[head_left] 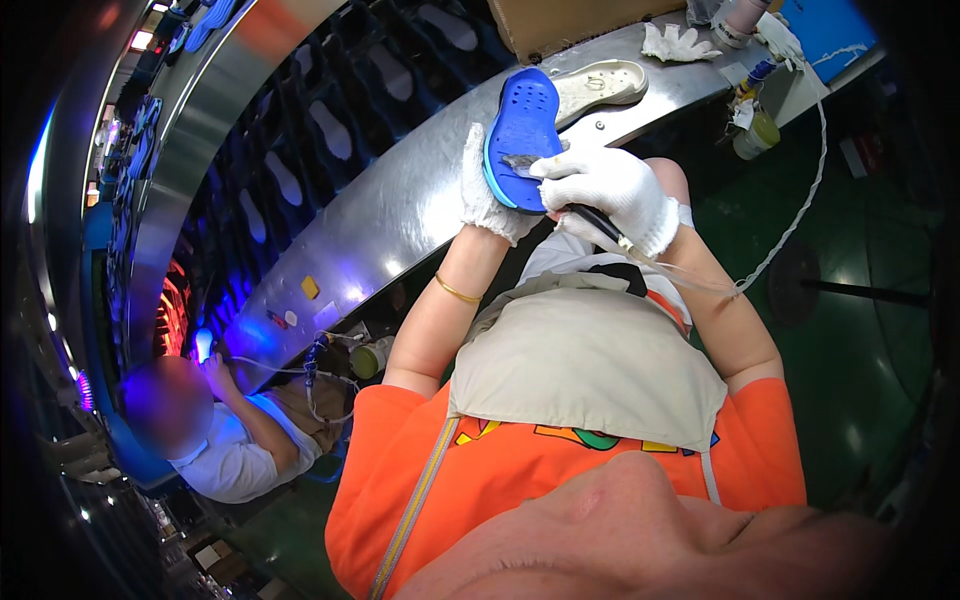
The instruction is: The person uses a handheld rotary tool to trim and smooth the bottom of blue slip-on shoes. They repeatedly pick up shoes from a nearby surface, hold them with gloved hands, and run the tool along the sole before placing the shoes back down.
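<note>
Head view, seated person in orange shirt and pale apron, both hands gloved in white knit. Left hand [487,195] grip closed around the blue shoe sole [520,135], held from its left edge and lower end, lifted clear of the bench [400,210]. Sole's long axis runs near vertical in the picture, slightly tilted, holed upper end pointing away from the body toward the bench; lower end sits between the two hands. Right hand [610,190] grip closed on a dark pen-like tool [590,218], the tool running down and right out of the fist into a thin pale hose [790,220] that trails off to the right and up toward the bench's far end. Working end of the tool is hidden behind the fingers; cannot tell whether it touches the sole. Right-hand fingertips rest on the sole's lower part, over a greyish patch there. Key relation: sole lies up and left of the right hand, touching it; the two hands are close together, the left hand carrying the sole, the right hand meeting it from the right. On the bench just beyond the sole: a pale grey sole [600,85], lying flat, long axis roughly crosswise. Further back, a loose white glove [675,42] and a small yellowish jar [752,132] at the bench edge. Another person [230,440] in white sits lower left, well apart.
</note>
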Motion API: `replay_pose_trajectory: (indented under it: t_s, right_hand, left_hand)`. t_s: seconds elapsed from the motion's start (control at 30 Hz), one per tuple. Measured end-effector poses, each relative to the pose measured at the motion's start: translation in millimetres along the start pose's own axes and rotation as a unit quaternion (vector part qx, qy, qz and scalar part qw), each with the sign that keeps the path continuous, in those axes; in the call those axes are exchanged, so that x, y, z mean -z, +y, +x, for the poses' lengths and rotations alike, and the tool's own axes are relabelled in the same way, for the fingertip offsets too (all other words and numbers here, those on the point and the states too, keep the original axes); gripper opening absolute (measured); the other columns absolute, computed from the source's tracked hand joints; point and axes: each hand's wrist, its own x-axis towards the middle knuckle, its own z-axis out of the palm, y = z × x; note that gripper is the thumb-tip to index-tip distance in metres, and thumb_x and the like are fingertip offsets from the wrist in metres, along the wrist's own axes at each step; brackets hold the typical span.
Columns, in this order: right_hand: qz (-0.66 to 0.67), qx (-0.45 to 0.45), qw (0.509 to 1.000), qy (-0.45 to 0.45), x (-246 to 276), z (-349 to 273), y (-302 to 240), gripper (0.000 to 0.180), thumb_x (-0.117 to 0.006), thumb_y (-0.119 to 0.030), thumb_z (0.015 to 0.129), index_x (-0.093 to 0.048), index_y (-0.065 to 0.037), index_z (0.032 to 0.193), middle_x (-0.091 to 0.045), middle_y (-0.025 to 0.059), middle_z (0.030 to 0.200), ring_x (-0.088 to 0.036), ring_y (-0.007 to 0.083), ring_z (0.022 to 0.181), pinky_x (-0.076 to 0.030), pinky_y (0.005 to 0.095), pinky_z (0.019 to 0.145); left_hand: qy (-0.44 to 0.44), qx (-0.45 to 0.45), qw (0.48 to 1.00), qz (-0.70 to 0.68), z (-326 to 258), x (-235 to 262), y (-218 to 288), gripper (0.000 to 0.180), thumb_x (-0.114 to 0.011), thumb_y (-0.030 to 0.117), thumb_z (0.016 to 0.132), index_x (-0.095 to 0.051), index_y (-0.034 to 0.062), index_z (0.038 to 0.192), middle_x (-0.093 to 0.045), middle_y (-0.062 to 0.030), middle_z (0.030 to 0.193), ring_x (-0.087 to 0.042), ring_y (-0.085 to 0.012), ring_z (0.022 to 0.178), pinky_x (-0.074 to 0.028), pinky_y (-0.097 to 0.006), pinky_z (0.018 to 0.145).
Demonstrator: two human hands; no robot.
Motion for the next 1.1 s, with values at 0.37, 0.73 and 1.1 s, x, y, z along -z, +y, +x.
replay_pose_trajectory:
  t_s: [0.37,0.73,1.1]
  right_hand:
    - [-0.015,-0.010,1.000,0.021,-6.4,-2.4,-3.0,0.018,-0.069,-0.003,0.061,-0.061,-0.010,0.075,-0.066,0.0113,0.090,-0.064,0.0271,0.078,-0.051,0.0329,0.067]
    - [0.018,-0.015,0.999,0.036,1.2,-0.6,-3.3,0.016,-0.066,-0.003,0.064,-0.061,-0.007,0.078,-0.065,0.0096,0.083,-0.064,0.0259,0.075,-0.052,0.0318,0.070]
    - [0.169,-0.180,0.962,0.117,-2.2,-9.7,-3.5,0.009,-0.059,-0.004,0.076,-0.061,-0.001,0.085,-0.064,0.0074,0.085,-0.060,0.0137,0.076,-0.048,0.0279,0.077]
  left_hand:
    - [0.026,-0.015,1.000,0.002,-1.0,-0.4,-1.3,0.076,-0.025,0.064,0.087,-0.041,0.0029,0.130,-0.055,-0.0232,0.115,-0.057,-0.0347,0.102,-0.047,-0.046,0.091]
    - [-0.014,-0.015,1.000,-0.011,-2.2,-5.1,-0.2,0.068,-0.025,0.057,0.091,-0.041,0.0042,0.132,-0.052,-0.0184,0.124,-0.054,-0.0339,0.109,-0.041,-0.046,0.098]
    - [0.002,-0.085,0.911,0.403,-7.5,-12.2,0.6,0.070,-0.065,0.046,0.076,-0.039,0.0059,0.127,-0.052,-0.0130,0.120,-0.052,-0.0242,0.108,-0.044,-0.036,0.094]
